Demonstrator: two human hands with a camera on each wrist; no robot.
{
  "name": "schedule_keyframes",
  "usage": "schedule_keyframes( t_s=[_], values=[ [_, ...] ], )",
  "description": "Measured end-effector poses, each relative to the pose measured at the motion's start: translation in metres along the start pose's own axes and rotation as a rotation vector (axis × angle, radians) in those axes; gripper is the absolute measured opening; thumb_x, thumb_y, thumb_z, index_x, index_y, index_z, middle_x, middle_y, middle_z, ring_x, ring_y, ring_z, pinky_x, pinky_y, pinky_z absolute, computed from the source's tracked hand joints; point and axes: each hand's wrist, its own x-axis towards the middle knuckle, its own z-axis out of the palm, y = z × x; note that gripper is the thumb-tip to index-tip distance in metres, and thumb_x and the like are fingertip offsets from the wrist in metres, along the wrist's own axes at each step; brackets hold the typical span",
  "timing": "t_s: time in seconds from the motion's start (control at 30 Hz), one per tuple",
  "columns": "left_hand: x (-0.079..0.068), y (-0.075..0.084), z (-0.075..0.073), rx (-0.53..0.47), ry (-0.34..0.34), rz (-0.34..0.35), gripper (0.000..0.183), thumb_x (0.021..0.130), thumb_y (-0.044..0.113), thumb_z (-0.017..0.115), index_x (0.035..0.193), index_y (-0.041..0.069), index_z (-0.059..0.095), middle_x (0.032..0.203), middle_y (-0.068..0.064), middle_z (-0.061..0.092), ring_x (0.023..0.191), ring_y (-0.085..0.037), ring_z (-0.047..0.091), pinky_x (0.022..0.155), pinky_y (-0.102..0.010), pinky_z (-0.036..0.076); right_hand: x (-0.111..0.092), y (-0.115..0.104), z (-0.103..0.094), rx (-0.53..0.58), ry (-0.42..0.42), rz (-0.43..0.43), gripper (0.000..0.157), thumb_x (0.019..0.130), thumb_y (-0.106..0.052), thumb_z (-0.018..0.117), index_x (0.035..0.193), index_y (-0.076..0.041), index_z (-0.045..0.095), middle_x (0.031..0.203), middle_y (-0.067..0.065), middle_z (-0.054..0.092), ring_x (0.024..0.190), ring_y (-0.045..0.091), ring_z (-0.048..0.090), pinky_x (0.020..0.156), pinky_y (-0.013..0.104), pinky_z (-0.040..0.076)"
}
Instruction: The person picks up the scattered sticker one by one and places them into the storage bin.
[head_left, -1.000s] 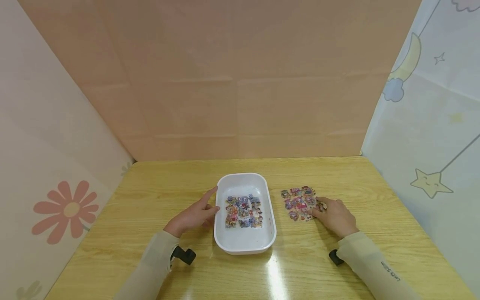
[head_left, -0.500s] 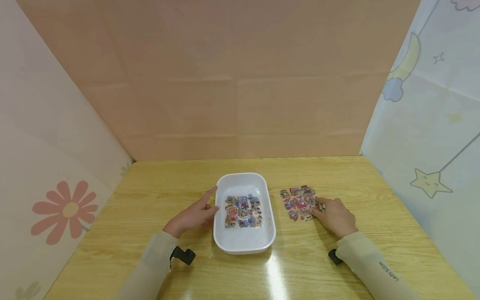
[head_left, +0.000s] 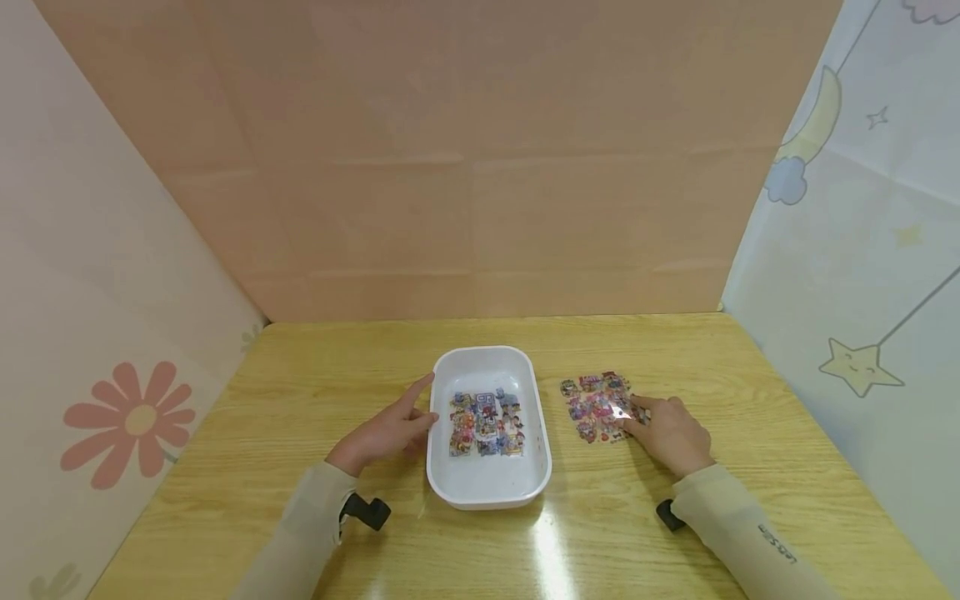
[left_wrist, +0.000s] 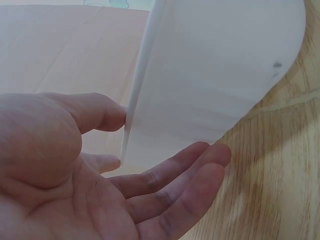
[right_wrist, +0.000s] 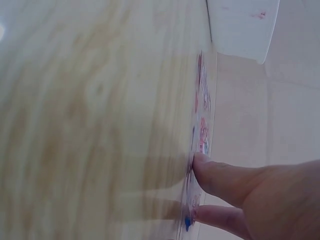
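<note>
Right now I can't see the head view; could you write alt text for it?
A person's right hand touches the right edge of a sheet of colourful cartoon prints on a wooden table. The left hand touches the left rim of a white tray holding similar prints.

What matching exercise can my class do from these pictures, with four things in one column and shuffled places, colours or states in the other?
1. tray
2. left hand
3. right hand
4. flower design

A. touching the colourful printed sheet
B. pinkish red, on a wall
C. white, standing between the hands
D. touching the tray's rim

Pairs: 1-C, 2-D, 3-A, 4-B
</note>
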Motion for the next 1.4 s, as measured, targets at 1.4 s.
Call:
schedule_keyframes(
  t_s=[1.4],
  values=[
    [0.0,0.005,0.002,0.009,0.014,-0.017,0.072,0.107,0.024,0.049,0.162,0.02,0.004,0.117,-0.021,0.066,0.091,-0.027,0.07,0.082,-0.047,0.057,0.004,0.013,-0.016,0.244,-0.014,0.066,0.037,0.1,-0.03,0.053,0.117,0.001,0.066,0.103,0.016,0.068,0.085,0.028,0.062,0.066,0.043,0.049]
  ],
)
